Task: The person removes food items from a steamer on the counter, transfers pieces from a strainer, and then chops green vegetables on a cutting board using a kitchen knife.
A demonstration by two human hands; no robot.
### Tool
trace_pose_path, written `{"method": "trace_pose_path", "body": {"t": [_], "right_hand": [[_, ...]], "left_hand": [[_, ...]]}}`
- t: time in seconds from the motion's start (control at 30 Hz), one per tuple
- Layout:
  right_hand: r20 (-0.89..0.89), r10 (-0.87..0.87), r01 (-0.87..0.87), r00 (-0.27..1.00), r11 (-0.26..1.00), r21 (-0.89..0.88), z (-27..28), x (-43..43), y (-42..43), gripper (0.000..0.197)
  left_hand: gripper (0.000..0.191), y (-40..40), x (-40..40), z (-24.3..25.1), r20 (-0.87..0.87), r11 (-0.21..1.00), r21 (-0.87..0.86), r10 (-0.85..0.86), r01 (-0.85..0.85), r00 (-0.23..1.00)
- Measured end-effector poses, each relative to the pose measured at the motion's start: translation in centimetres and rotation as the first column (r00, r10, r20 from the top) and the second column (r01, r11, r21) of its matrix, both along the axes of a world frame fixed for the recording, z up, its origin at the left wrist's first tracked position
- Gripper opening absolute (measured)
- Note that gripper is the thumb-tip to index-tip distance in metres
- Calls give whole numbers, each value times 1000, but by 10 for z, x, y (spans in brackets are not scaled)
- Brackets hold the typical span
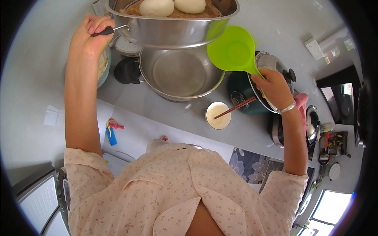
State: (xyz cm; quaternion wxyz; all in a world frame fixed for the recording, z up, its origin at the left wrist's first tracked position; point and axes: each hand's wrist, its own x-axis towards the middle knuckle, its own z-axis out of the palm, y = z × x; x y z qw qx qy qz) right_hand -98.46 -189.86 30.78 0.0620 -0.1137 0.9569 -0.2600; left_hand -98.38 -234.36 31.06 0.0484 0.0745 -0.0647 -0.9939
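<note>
My left hand (96, 32) grips the dark side handle of a stainless-steel steamer tier (174, 31) at the top of the view. Two white buns (156, 8) show in the tier on a brown liner (180, 14); its far part is cut off. A wide steel pot (180, 72) sits lower on the counter, partly covered by the tier in the view. Its inside looks wet or shiny, but I cannot tell how much water it holds. In my right hand (276, 88) is the handle of a bright green plastic water ladle (233, 48), its bowl over the pot's right rim.
A white bowl (211, 119) of pale liquid holds wooden chopsticks (236, 107). To the right are a glass lid (271, 65) with a black knob, a dark green appliance (236, 85) and a pink cloth (301, 101). A light-blue bowl (104, 75) stands behind my left forearm.
</note>
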Motion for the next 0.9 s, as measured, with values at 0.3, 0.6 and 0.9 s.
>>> {"method": "trace_pose_path", "body": {"t": [0.3, 0.6, 0.9], "right_hand": [[-332, 173, -12, 927, 900, 436, -25, -12, -28, 24], [148, -69, 87, 987, 989, -119, -17, -20, -7, 26], [359, -169, 345, 918, 789, -509, 7, 32, 44, 29]], "left_hand": [[42, 2, -3, 10, 9, 1000, -13, 4, -4, 1000], [41, 2, -3, 8, 34, 993, -78, 88, -85, 996], [38, 4, 1, -15, 33, 994, -77, 80, -77, 996]]}}
